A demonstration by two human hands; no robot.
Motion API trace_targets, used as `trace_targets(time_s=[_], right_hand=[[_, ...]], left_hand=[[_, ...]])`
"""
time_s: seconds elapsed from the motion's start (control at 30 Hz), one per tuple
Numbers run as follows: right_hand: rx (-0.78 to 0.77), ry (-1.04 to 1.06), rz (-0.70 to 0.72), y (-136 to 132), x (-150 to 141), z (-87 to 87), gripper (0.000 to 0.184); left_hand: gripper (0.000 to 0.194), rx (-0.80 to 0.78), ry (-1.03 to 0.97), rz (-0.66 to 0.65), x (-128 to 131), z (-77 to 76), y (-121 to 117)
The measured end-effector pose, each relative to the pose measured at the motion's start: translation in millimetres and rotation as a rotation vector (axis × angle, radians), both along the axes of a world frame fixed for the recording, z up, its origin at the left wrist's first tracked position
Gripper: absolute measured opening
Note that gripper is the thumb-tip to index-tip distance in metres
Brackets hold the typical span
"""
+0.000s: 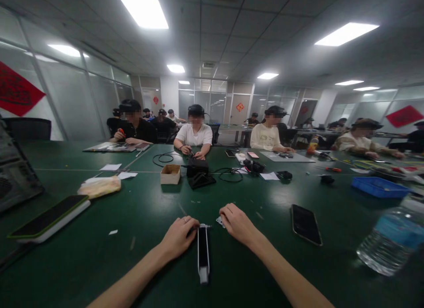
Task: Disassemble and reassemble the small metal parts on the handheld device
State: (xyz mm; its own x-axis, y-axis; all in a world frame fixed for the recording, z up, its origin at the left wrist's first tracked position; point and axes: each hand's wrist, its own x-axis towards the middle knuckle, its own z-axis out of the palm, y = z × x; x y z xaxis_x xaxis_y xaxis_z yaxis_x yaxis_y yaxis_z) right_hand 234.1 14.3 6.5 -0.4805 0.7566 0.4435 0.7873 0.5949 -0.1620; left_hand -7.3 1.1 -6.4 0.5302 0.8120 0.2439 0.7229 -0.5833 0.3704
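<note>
**Slim white-framed device (203,248) lies between two bare hands**

The device rests on the green tabletop (149,281), its long dark face upward and a light grey block (204,274) at its near end. The left hand (180,235) is at its far end, thumb and fingertips against the left corner; whether they pinch it or merely steady it, I cannot tell. The right hand (237,225) is to the right of the device and apart from it, fingers bent over a small pale plate (219,221) with dark dots. The fingers cover most of that plate, so how firmly it is held cannot be told. The two hands are apart, with the device's far end between them.

The device looks light and stiff, probably with a smooth face that could slide under a fingertip and scratch or crack if pressed hard. The long pale side rails seem the best place to take hold, thumb on one and fingers on the other, near the middle for balance. The small plate looks thin and flat, so it would probably lift most easily by its edges.

Right of the device lies a dark smartphone (306,225), with a clear water bottle (386,244) farther right. Left of it is a white scrap (113,232); beyond it stands an open box (170,177).
</note>
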Motion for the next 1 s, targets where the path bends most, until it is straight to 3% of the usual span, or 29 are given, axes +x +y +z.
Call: trace_targets(time_s=[0.2,0.8,1.0], right_hand=[[-0.122,-0.049,0.082,-13.3,-20.8,-5.7,0.016],[-0.155,0.127,0.071,-16.7,-27.8,-9.8,0.02],[-0.239,0.141,0.097,-18.4,-26.3,-5.2,0.021]], left_hand=[[0.021,0.021,-0.013,-0.001,0.5,-2.2,-0.4],[0.022,0.026,-0.015,-0.016,-0.8,-6.6,1.2],[0.021,0.006,-0.025,-0.018,-0.3,-2.8,-0.5]])
